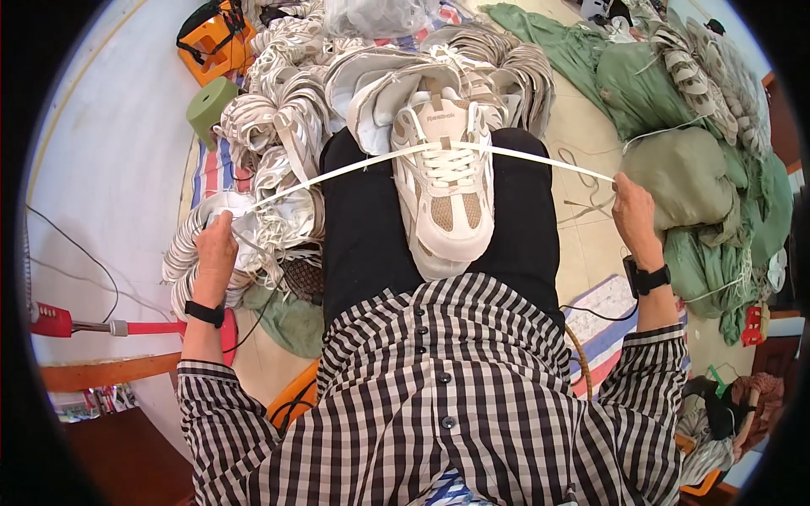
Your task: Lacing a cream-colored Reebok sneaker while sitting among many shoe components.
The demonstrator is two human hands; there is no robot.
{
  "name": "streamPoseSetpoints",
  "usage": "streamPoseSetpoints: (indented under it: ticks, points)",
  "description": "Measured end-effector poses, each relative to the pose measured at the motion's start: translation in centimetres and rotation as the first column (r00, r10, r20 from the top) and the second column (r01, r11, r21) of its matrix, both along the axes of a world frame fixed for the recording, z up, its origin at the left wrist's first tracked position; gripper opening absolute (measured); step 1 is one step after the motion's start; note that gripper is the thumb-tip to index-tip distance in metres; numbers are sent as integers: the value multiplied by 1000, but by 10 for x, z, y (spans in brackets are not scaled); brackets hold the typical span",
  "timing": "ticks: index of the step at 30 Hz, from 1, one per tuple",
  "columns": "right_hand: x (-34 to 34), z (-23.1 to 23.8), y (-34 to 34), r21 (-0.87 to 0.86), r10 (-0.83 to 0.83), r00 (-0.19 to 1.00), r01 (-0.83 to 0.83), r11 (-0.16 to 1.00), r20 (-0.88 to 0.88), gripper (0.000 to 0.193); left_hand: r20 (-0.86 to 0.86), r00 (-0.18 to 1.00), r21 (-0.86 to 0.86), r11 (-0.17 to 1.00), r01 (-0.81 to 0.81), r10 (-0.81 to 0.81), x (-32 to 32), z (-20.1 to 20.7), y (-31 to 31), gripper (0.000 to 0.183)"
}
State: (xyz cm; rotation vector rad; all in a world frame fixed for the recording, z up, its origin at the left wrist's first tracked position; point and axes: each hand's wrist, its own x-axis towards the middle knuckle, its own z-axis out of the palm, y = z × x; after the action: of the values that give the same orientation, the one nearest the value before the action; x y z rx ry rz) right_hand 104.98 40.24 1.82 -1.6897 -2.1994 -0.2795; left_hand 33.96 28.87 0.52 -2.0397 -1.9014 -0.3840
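A white and beige sneaker upper lies between my thighs, its toe toward me. Cream shoelace crosses its lower eyelets, and the two loose lengths run out from near the tongue to either side, pulled fairly straight. My left hand is closed on one lace end at the left, beside a pile of shoe uppers. Out to the right, my right hand pinches the other end, higher than the floor. Both hands are apart from the shoe itself.
Stacked shoe uppers heap up in front and to the left. A green stool and an orange chair stand at the far left. Green sacks fill the right side. Loose cord lies on the tiled floor.
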Motion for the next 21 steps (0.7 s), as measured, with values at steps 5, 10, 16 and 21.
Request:
streamPoseSetpoints:
  ticks: [5,10,16,21]
  points:
    - [66,-24,-10,-86,-155,970,141,986,-188,10,73,991,-71,992,-107,112,-38,-15,-13,4]
    - [154,-56,-49,-73,-308,934,300,951,-182,18,133,974,-101,980,-171,184,-81,-29,-47,11]
    - [213,-82,-101,-105,-410,894,397,912,-181,21,72,974,-53,976,-210,214,-113,-49,-65,15]
    - [242,-107,-131,-67,-507,845,503,861,-171,21,56,965,-2,967,-255,254,-134,-64,-88,13]
